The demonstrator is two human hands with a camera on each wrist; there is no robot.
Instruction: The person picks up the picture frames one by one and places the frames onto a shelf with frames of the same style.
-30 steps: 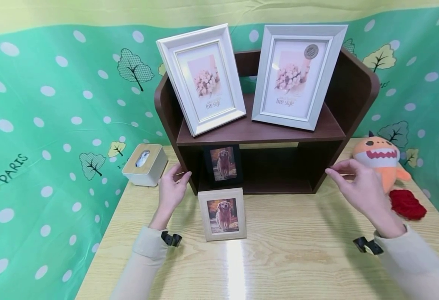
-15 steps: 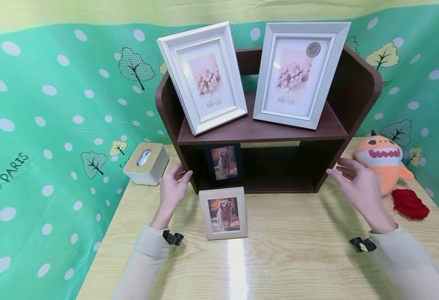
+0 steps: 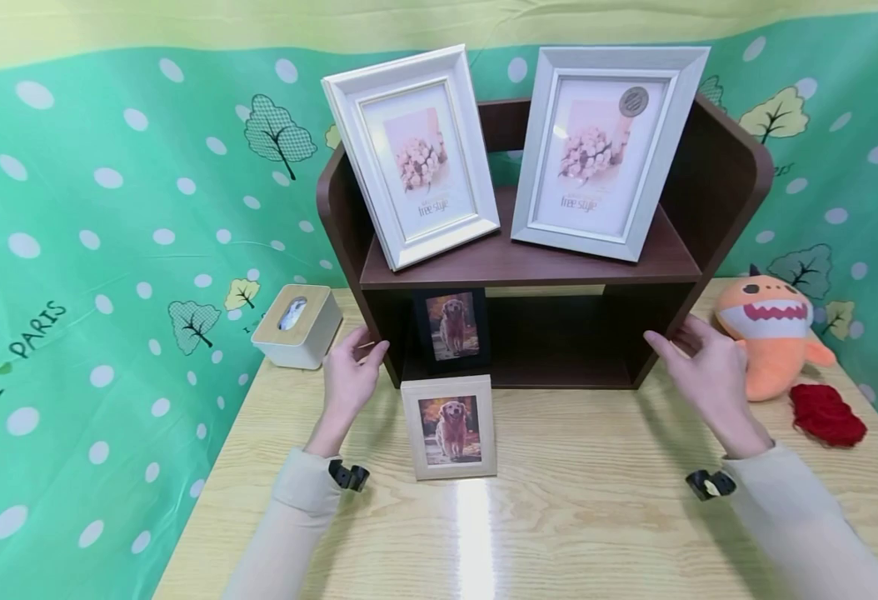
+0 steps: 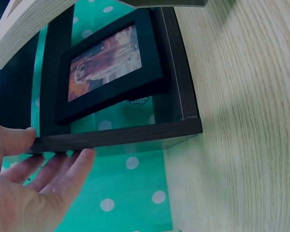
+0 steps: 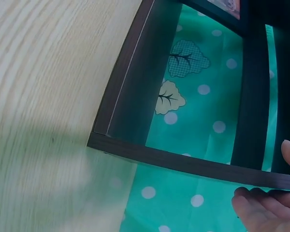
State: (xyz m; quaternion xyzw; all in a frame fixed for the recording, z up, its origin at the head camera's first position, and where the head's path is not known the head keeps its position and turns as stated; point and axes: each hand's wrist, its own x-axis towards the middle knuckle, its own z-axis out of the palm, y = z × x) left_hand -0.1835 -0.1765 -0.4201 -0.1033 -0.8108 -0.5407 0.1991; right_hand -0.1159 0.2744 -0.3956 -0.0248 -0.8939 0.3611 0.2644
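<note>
A dark brown two-tier shelf (image 3: 529,265) stands on the table. My left hand (image 3: 351,379) grips its left side panel low down, with the thumb (image 4: 20,140) on one face and the fingers (image 4: 70,181) on the other. On the right panel, my right hand (image 3: 705,375) holds in the same way, its fingers (image 5: 261,208) on the outer face. Inside the lower tier, near the left panel, a black photo frame (image 4: 153,63) with a dog picture leans back. Just in front of the shelf stands a pale wooden photo frame (image 3: 450,471) with a similar picture.
Two larger frames, a white one (image 3: 446,242) and a grey one (image 3: 576,242), lean on the upper tier. A tissue box (image 3: 307,342) sits at left. An orange plush shark (image 3: 772,354) and a red cloth-like bundle (image 3: 829,415) lie at right on the wooden table (image 3: 581,500).
My right hand has shifted left and closed in on the right panel, its fingers now behind it. The left hand keeps its hold. The whole view drifts slightly; the frames stay put on the shelf.
</note>
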